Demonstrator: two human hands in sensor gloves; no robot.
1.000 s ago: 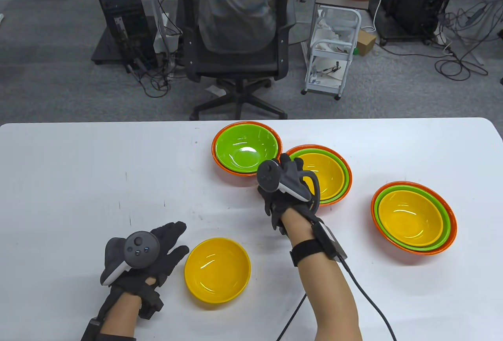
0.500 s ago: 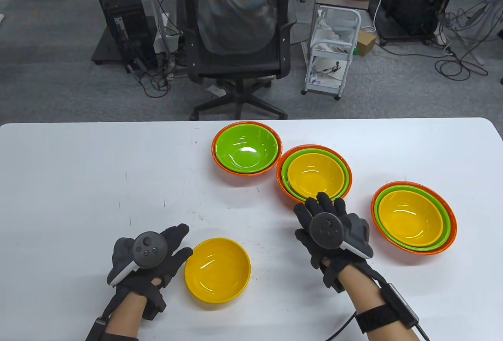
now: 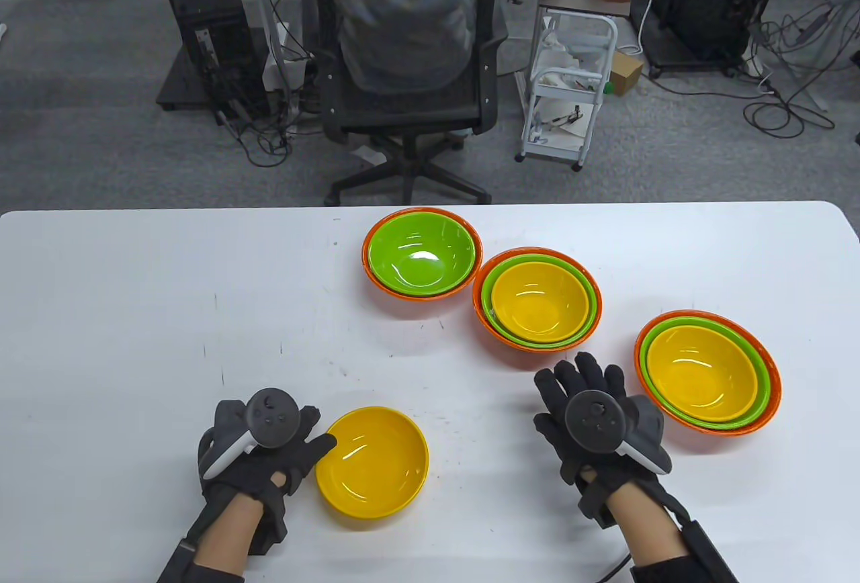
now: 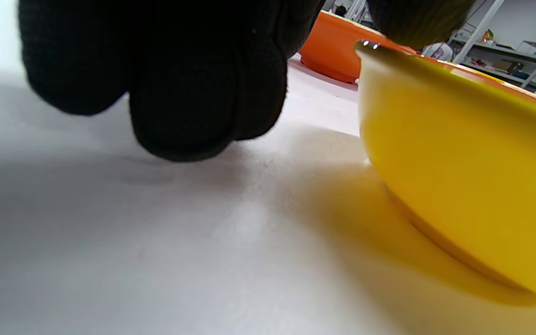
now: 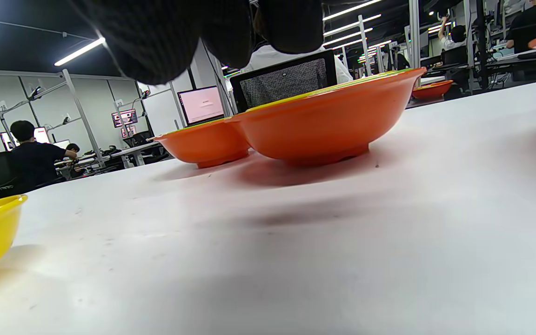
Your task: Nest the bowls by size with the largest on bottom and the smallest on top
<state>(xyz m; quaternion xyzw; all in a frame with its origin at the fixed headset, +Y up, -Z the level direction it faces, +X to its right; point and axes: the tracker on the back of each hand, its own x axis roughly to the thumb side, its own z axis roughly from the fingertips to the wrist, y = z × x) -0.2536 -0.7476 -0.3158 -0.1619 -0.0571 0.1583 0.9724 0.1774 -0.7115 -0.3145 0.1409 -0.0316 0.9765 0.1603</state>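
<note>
Sitting alone near the table's front edge, the loose yellow bowl (image 3: 371, 461) is the one piece not yet nested; it rests upright on the white table (image 3: 134, 314). It is judged light, stiff plastic w/ a glossy, prob. slippery wall, so it is best taken at the rim, thumb inside and fingers under the lip. No brand, label or writing can be read on any bowl.

The left hand (image 3: 259, 449) is placed just beside it; one fingertip lies on or over the near-left rim, and in the left wrist view a dark tip sits at the rim top, but real contact can't be confirmed. Nothing is gripped; the other fingers hang curled over the table.

Its likely home is judged to be the green-in-orange pair (image 3: 422, 254) at the back, which lacks a yellow top. Just beside that pair, rims apparently touching, the middle stack (image 3: 537, 297) is complete: orange, green, yellow. The right stack (image 3: 707, 371) is likewise complete. The right hand (image 3: 598, 418) is held between those two stacks, fingers spread, holding nothing.
</note>
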